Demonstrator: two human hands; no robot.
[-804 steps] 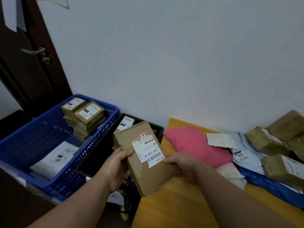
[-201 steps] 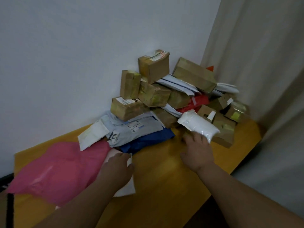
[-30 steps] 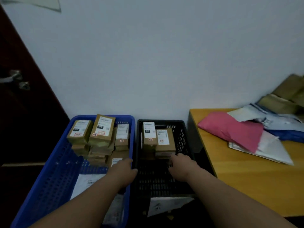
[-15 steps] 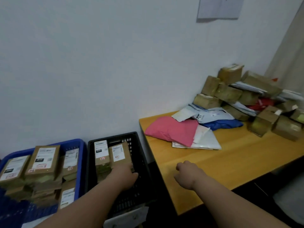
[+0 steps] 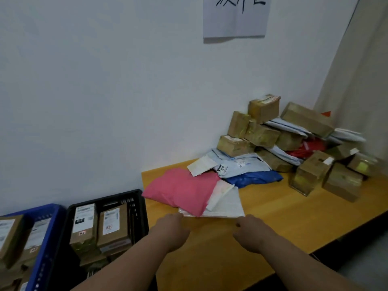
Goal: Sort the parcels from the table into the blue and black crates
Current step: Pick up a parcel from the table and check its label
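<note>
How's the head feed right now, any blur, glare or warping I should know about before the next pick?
Head view: dim, flat light with no glare; the parcel pile is soft at the right, its labels unreadable; wide-angle bending bows the table edge; both the left hand and right hand look fairly sharp near the white mailer.

Both hands, left hand point(image 5: 172, 232) and right hand point(image 5: 251, 233), have left the crates for the white mailer point(image 5: 226, 204).
</note>
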